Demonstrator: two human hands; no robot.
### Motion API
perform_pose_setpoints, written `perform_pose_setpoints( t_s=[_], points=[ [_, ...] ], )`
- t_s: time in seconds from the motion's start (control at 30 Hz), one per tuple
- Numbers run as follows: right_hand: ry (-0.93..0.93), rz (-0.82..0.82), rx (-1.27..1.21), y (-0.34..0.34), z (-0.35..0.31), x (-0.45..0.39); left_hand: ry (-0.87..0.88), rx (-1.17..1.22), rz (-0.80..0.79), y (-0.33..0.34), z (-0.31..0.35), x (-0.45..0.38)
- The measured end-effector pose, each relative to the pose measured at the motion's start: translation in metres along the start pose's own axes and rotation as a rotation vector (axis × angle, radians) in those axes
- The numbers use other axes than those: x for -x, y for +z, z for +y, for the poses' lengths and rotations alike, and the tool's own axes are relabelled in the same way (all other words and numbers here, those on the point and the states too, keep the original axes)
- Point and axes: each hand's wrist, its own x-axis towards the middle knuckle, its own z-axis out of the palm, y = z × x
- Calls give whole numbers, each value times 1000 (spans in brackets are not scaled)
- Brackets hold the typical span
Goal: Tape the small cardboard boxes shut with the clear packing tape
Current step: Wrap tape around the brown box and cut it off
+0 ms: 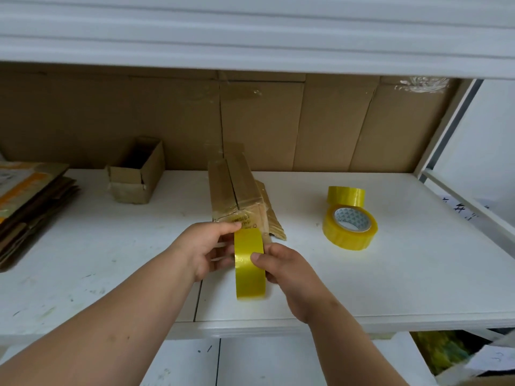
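Observation:
A yellowish roll of clear packing tape [249, 271] stands on edge between my hands, just in front of a small closed cardboard box [235, 188] whose top flaps meet in a seam. My left hand [207, 250] grips the roll from the left, thumb near the box's front edge. My right hand [287, 270] holds the roll from the right, thumb pressed on the tape's outer face. A second small cardboard box [136, 174] stands open at the back left of the white shelf [390, 274].
Two more tape rolls sit to the right, one lying flat [349, 227], one on edge behind it [346, 195]. Flattened cartons [30, 201] are stacked at the far left. Cardboard sheets line the back wall. A metal shelf post [446, 129] rises at right.

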Motion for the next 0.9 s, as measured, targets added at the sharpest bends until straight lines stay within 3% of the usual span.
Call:
perform_pose_setpoints(
  t_s=[0.17,0.3,0.4,0.53,0.9],
  points=[
    [12,-50,114,-12,-9,-2,37,71,-62,3,1,-1],
    [8,154,68,-31,-11,-25,69,193,-44,2,-4,-5],
    [-26,227,289,-33,-6,-57,101,236,-20,3,-8,-9],
    [-46,73,526,-25,6,-94,143,225,17,1,-9,-11],
    [-200,-74,526,15,6,-97,181,170,113,-30,-18,28]
  ],
)
